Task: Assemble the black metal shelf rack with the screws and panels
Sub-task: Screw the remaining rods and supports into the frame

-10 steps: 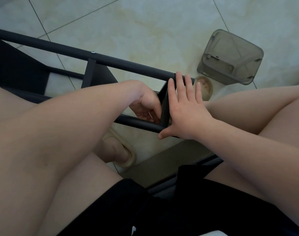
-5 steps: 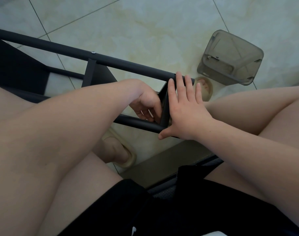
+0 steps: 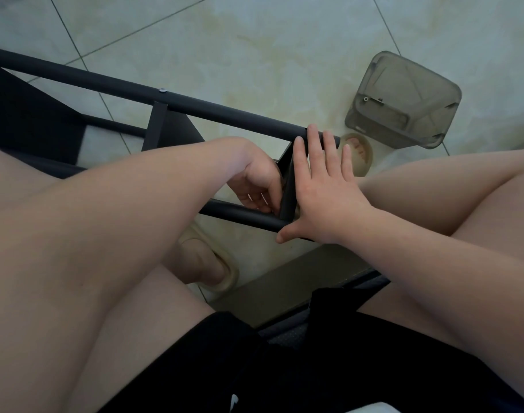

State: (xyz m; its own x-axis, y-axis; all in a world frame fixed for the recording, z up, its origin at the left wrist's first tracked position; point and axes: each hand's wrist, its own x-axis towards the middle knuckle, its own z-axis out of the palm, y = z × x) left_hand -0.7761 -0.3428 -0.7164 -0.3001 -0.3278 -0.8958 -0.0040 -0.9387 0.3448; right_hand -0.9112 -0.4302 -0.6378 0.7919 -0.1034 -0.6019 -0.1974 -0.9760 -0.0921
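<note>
Pale glazed tiles are making up the floor beneath us. Across it, in front of our knees, the black metal shelf rack is stretching, its two long tubes running from the left towards the right. At the rack's right end a short black panel is standing between those tubes. Beyond that end, apart from the rack, a smoky grey plastic container is sitting.

We are pressing our right hand flat against the panel's outer face, fingers straight and thumb spread by the rack's nearer tube. Our left hand is reaching inside the rack, fingers curled at the panel's lower corner; we cannot tell whether they are pinching anything.

One beige slipper is showing below the rack's nearer tube. A silver screw head is glinting on the rack's farther tube.
</note>
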